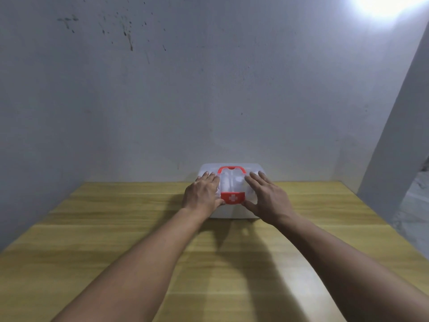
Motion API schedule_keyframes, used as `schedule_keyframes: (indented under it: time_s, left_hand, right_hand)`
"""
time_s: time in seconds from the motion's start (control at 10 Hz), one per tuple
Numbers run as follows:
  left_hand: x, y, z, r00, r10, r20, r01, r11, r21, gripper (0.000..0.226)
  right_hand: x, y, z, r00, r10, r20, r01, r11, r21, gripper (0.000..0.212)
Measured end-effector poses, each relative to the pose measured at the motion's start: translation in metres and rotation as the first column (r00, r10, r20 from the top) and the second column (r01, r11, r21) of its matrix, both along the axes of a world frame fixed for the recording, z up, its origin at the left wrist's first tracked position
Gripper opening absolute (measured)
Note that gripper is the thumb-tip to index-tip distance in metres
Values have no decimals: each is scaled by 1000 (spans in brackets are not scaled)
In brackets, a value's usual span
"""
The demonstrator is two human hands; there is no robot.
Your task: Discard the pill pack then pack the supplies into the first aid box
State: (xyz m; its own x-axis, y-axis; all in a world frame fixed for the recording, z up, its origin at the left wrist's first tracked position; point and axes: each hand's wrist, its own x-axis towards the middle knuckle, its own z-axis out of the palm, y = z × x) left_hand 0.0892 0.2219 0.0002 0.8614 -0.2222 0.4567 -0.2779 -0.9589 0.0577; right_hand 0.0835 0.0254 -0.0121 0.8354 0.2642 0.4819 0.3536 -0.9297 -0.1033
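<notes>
A white translucent first aid box (232, 182) stands at the far middle of the wooden table, against the wall. It has a red handle on top and a red latch with a white cross at the front. Its lid is down. My left hand (203, 194) lies flat on the left part of the lid, thumb at the latch's left end. My right hand (267, 196) lies on the right part of the lid, thumb beside the latch's right end. Pale shapes show faintly through the lid. No pill pack or loose supplies are in view.
The wooden table (116, 228) runs from the near edge to a grey stained wall (209, 89). A grey pillar (394, 147) rises at the right, with floor beyond the table's right edge. A bright light glares at the top right.
</notes>
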Motion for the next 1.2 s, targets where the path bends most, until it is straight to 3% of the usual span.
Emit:
schedule_keyframes:
  time_s: [1.0,1.1,1.2]
  left_hand:
    - [59,-3,-7,1000,16,8,-16,999,-43,73]
    - [54,-5,0,999,17,-45,-18,1000,-24,79]
    - [48,-4,2,990,51,-131,-37,993,109,97]
  right_hand:
    - [60,1,-2,999,9,-31,-5,992,123,76]
    - [55,4,8,996,9,-85,0,993,115,78]
    - [49,2,9,988,-20,-154,16,999,-28,93]
